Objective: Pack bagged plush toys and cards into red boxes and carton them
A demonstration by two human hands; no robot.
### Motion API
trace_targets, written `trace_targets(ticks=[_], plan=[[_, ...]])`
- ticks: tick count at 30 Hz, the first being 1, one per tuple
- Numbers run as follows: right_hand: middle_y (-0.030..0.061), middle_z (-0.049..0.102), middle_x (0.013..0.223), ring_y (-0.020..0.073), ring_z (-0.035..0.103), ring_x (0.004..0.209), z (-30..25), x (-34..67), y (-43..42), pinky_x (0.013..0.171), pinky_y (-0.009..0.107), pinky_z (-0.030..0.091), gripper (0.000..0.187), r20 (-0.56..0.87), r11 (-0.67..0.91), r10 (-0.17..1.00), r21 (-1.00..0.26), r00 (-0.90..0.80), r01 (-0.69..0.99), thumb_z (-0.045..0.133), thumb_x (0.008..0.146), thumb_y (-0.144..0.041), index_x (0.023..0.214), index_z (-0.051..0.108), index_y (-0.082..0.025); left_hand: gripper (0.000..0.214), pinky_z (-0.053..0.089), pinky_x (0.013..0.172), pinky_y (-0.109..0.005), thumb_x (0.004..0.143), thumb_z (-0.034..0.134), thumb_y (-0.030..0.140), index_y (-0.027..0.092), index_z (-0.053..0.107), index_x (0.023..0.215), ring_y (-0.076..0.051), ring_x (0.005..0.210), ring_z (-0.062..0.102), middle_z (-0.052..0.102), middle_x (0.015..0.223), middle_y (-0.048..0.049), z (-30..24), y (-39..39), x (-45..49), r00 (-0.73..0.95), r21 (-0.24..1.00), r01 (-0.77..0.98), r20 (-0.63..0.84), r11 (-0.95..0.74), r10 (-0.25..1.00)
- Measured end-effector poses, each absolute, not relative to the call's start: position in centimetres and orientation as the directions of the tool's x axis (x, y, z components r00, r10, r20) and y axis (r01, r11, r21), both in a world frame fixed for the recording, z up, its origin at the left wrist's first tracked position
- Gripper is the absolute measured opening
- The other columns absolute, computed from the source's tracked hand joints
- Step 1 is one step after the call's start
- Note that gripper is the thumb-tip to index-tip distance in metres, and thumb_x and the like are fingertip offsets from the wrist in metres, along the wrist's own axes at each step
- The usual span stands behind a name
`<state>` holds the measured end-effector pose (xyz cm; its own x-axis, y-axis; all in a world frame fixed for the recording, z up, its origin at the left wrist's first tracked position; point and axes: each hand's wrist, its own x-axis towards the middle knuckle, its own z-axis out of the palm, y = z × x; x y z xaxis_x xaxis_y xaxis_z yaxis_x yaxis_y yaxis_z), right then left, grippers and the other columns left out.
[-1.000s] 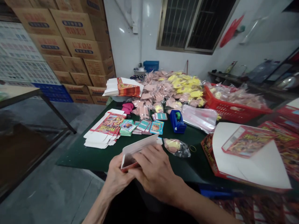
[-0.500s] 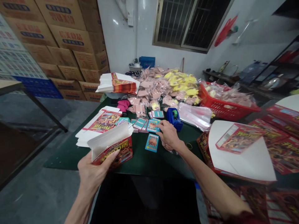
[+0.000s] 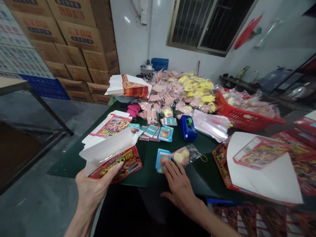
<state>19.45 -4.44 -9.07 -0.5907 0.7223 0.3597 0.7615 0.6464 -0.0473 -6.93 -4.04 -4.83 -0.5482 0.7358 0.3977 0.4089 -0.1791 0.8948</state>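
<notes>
My left hand holds an open red-and-white printed cardboard box by its lower edge, above the near edge of the dark green table. My right hand rests on the table with its fingers apart. Its fingertips touch a small pile of blue picture cards. Right beside those cards lies a clear bag holding a yellow and pink toy, with a thin rubber band just past it.
Further back stand rows of picture cards, flat box blanks, a blue tape dispenser, and heaped bagged toys. A red plastic basket sits at the right, near a large white sheet. Stacked cartons rise at the left.
The box went from flat between both hands to open in my left hand. My right hand moved out to the cards, then toward me, and blue cards now lie beside the bagged toy.
</notes>
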Motion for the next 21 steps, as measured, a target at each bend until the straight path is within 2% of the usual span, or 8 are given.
trace_targets(ticks=[3,5,8,11,14,17,19,21], plan=[[0.0126,0.062,0.118,0.0258,0.055,0.110,-8.8,20.0,-4.8,0.094,0.045,0.042,0.036,0.450,0.757,0.621,-0.133,-0.642,0.639,0.064,0.081,-0.027,0.113,0.057,-0.013,0.030,0.057,0.055,-0.021,0.052,0.082,0.032,0.015,0.070,0.075,-0.017,0.058,0.066,0.073,0.070,-0.0026,-5.1,-4.0,-7.1,-0.533,0.910,0.365,0.376,-0.195,0.758],[0.0094,0.065,0.111,0.0222,0.057,0.104,-8.6,19.9,-4.8,0.085,0.038,0.047,0.024,0.484,0.805,0.572,-0.176,-0.663,0.566,0.057,0.085,-0.018,0.108,0.058,-0.015,0.029,0.056,0.055,-0.020,0.051,0.082,0.031,0.015,0.070,0.073,-0.016,0.058,0.066,0.073,0.070,-0.0016,-5.1,-3.9,-7.1,-0.523,0.915,0.347,0.371,-0.206,0.767],[0.0093,0.067,0.103,0.0206,0.060,0.096,-8.4,19.3,-4.3,0.076,0.033,0.050,0.021,0.556,0.835,0.523,-0.179,-0.647,0.521,0.048,0.088,-0.011,0.107,0.057,-0.014,0.028,0.056,0.055,-0.019,0.052,0.082,0.030,0.015,0.071,0.072,-0.015,0.058,0.066,0.073,0.069,-0.0010,-5.0,-4.0,-7.4,-0.529,0.919,0.333,0.368,-0.211,0.765],[0.0072,0.067,0.089,0.0157,0.061,0.079,-7.7,18.3,-3.6,0.068,0.028,0.049,0.026,0.617,0.837,0.501,-0.166,-0.607,0.522,0.041,0.089,-0.006,0.109,0.054,-0.015,0.029,0.057,0.056,-0.019,0.051,0.082,0.030,0.016,0.071,0.073,-0.015,0.058,0.066,0.073,0.069,-0.0007,-4.9,-4.0,-7.5,-0.540,0.926,0.310,0.357,-0.214,0.762],[0.0037,0.063,0.077,0.0133,0.057,0.067,-5.5,17.4,-2.8,0.059,0.025,0.045,0.028,0.580,0.829,0.502,-0.112,-0.641,0.548,0.040,0.089,-0.007,0.111,0.055,-0.017,0.028,0.057,0.054,-0.019,0.051,0.082,0.030,0.015,0.071,0.072,-0.015,0.057,0.066,0.073,0.068,-0.0005,-4.7,-4.0,-7.5,-0.547,0.931,0.297,0.348,-0.212,0.761],[0.0036,0.061,0.080,0.0135,0.054,0.069,-2.0,17.4,-1.1,0.056,0.025,0.041,0.022,0.517,0.824,0.488,-0.006,-0.704,0.567,0.043,0.088,-0.012,0.099,0.061,-0.020,0.028,0.057,0.052,-0.019,0.050,0.082,0.029,0.015,0.070,0.072,-0.016,0.056,0.066,0.073,0.067,-0.0005,-4.4,-4.0,-7.3,-0.555,0.936,0.281,0.338,-0.211,0.761],[0.0058,0.061,0.086,0.0153,0.054,0.077,0.3,17.6,0.9,0.062,0.025,0.042,0.023,0.570,0.771,0.488,0.075,-0.661,0.633,0.042,0.089,-0.012,0.094,0.063,-0.019,0.029,0.057,0.053,-0.019,0.050,0.082,0.029,0.015,0.070,0.072,-0.016,0.056,0.067,0.073,0.068,-0.0006,-4.4,-4.0,-7.3,-0.567,0.945,0.252,0.318,-0.207,0.760],[0.0099,0.061,0.092,0.0189,0.053,0.085,1.9,17.3,3.6,0.068,0.029,0.042,0.025,0.629,0.649,0.512,0.163,-0.585,0.743,0.040,0.090,-0.010,0.094,0.064,-0.015,0.029,0.058,0.054,-0.019,0.050,0.082,0.028,0.015,0.071,0.072,-0.016,0.056,0.067,0.073,0.068,-0.0005,-4.4,-4.0,-7.5,-0.576,0.955,0.218,0.293,-0.202,0.763]])
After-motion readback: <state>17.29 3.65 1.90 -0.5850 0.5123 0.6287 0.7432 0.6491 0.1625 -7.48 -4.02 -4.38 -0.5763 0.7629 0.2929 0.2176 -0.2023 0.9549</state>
